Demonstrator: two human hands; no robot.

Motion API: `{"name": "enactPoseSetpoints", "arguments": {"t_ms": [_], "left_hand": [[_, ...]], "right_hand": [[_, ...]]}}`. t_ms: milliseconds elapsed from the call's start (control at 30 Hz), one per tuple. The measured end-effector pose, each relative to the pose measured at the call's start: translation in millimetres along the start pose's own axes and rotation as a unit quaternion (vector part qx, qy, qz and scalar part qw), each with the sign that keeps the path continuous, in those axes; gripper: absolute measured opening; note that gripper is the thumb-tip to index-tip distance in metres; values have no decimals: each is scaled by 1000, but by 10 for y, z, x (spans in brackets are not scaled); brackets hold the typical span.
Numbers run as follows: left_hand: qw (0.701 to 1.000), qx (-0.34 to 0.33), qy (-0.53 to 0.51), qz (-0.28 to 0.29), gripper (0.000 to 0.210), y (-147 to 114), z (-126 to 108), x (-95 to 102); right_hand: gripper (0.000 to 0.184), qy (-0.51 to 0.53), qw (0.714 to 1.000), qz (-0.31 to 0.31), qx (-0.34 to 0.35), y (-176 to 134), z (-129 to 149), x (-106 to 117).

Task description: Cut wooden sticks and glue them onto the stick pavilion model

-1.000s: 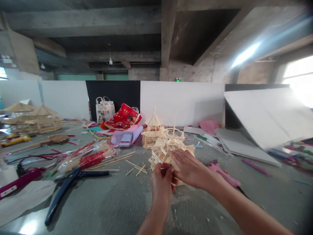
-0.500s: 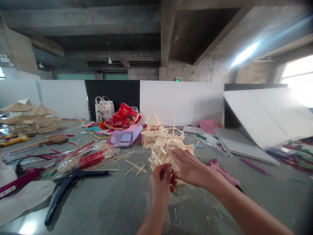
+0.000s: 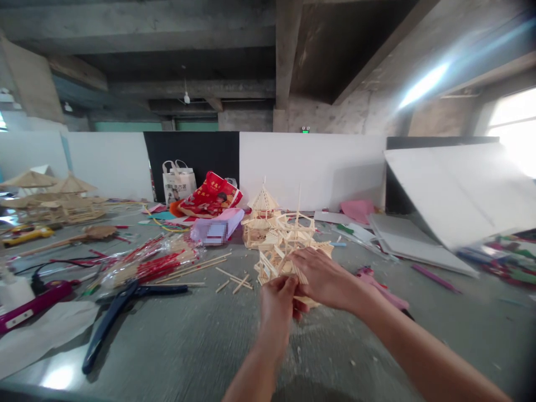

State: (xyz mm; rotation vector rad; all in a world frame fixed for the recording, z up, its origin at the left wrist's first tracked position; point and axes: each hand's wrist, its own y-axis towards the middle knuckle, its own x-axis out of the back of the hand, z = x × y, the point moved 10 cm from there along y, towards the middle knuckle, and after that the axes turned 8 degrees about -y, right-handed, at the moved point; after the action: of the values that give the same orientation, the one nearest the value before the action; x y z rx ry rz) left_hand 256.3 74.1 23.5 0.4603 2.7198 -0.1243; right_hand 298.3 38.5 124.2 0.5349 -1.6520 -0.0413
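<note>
Both forearms reach forward to the stick model (image 3: 288, 240) on the worktop (image 3: 188, 346). The left hand (image 3: 276, 298) pinches a thin stick at the model's base. The right hand (image 3: 320, 276) rests its bent fingers on the model's front. The writing on the red bag (image 3: 209, 198) behind the model is unreadable.

Stick model (image 3: 288, 240): pale tan. Left of it: shears (image 3: 121, 307) dark blue, wrapped sticks (image 3: 154, 265) red, glue gun (image 3: 36, 304) magenta. Floor (image 3: 188, 357) grey.

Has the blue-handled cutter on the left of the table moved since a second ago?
No. The blue-handled cutter lies just as before beside the red-wrapped stick bundle; only the camera shifted slightly, since everything on the table drifts together.
</note>
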Motion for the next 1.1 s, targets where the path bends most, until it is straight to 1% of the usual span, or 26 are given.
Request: {"name": "enactPoseSetpoints", "arguments": {"t_ms": [133, 300, 433, 533, 600, 667, 733, 800, 867, 900, 933, 1000, 1100], "left_hand": [[1000, -4, 2, -1, 25, 8, -23, 5], [1000, 0, 1, -7, 26, 23, -15, 18], [1000, 3, -2, -3, 27, 15, -20, 15], [1000, 0, -5, 7, 29, -9, -42, -4], [1000, -4, -6, 11, 32, -30, -58, -12], [1000, -6, -5, 11, 34, -49, -64, -7], [1000, -11, -3, 7, 36, -64, -71, 12], [1000, -20, 3, 4, 36, -74, -81, 36], [1000, -23, 9, 4, 36, -77, -77, 52], [1000, -20, 11, 5, 37, -76, -65, 56], [1000, -15, 12, 5, 37, -73, -50, 60], [1000, -8, 14, 4, 39, -66, -27, 60], [1000, -2, 24, -7, 43, -58, -10, 70]], "right_hand": [[23, -2, 1000, -2, -1, 1, -5, 11], [25, -4, 1000, -10, 2, -1, -9, 4], [37, -5, 1000, -15, 9, -9, -8, -33], [52, -4, 1000, -16, 10, -26, -10, -47], [59, -1, 1000, -16, 10, -46, -2, -21], [61, 1, 1000, -18, 9, -85, 25, 51], [59, 8, 999, -33, 10, -155, 81, 180], [50, 26, 997, -76, 2, -269, 131, 361], [26, 47, 990, -128, -19, -424, 152, 517], [14, 51, 987, -149, -32, -509, 154, 561], [8, 50, 984, -166, -42, -593, 157, 582], [11, 42, 981, -182, -51, -734, 171, 543], [14, 34, 983, -177, -47, -860, 180, 352]]}}
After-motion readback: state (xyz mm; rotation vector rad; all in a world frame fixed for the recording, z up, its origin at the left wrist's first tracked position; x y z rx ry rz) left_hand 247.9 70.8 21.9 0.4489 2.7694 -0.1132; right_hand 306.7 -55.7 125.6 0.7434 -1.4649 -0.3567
